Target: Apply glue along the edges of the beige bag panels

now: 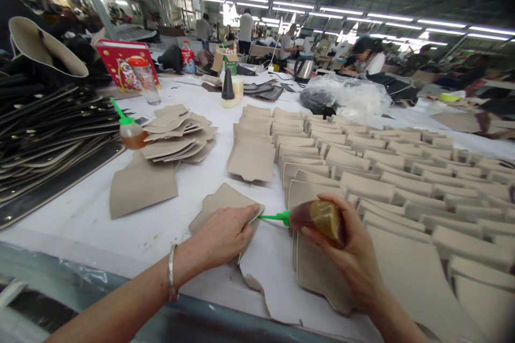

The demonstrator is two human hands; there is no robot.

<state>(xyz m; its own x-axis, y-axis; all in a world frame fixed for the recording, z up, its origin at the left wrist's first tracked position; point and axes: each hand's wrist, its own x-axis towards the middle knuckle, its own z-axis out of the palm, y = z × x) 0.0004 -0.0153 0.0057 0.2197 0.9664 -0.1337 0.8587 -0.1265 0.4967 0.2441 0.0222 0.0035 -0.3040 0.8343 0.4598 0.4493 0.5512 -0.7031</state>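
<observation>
My right hand [352,249] is wrapped round a squeeze bottle [316,220] of amber liquid, tipped on its side. Its thin green nozzle [277,217] points left and meets the right corner of a beige leather-like piece [223,198]. My left hand [225,236], a silver bangle on its wrist, holds that piece at the table's front, with the forefinger stretched along the corner by the nozzle tip. The thumb's grip is partly hidden. Right of my hands stand rows of overlapping beige pieces [386,182], some of them under the bottle and my right hand.
Left on the white table [193,284] lie a loose pile of beige pieces [181,134], a second green-tipped bottle [132,134] and stacked black pieces [52,144]. Behind are a black cone [228,86], a clear tumbler [145,80] and plastic bags [350,96]. Several people work farther back.
</observation>
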